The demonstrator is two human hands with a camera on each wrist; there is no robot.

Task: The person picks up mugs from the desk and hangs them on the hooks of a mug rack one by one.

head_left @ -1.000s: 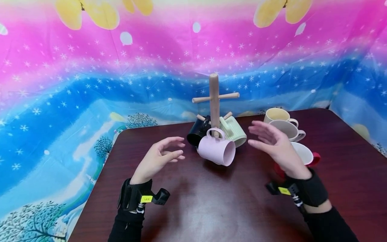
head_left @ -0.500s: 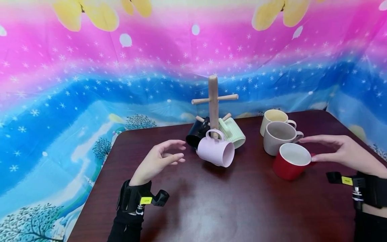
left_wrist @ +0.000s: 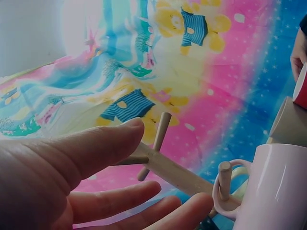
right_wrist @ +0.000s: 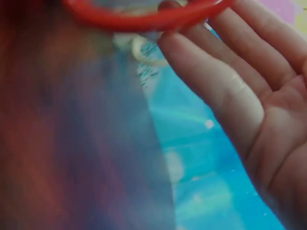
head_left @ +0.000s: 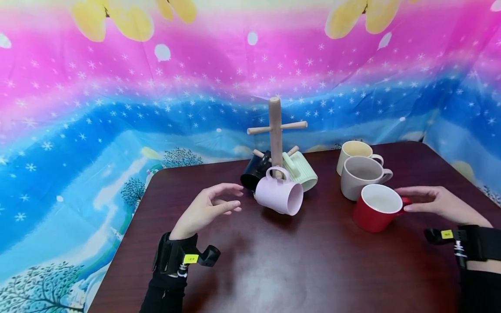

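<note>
The right hand (head_left: 438,202) has moved since the first head picture: from over the row of mugs it has swung out to the right side of the frame, and in the last half second its fingers have come down lower, to the red mug (head_left: 373,215). The left hand (head_left: 203,208) is almost where it was, and the mugs have kept their places.

The red mug stands upright on the dark table (head_left: 282,269) at right of centre, its handle (right_wrist: 144,21) facing the right hand. In the right wrist view the thumb (right_wrist: 206,76) meets the lower edge of that handle, with fingers behind it; I cannot tell whether the pinch has closed. The left hand is spread, thumb well away from its fingers, and holds nothing, just left of the pink mug (head_left: 275,193).

The step in hand appears to be taking hold of the red mug. The next move would call for a secure pinch on the handle and care over the grey mug (head_left: 352,184) close behind; whether the two touch is unclear. Beyond stands the cream mug (head_left: 342,163). At centre, the wooden mug rack (head_left: 275,139) bears the pink, black (head_left: 252,174) and pale green (head_left: 307,174) mugs on its lower pegs.
</note>
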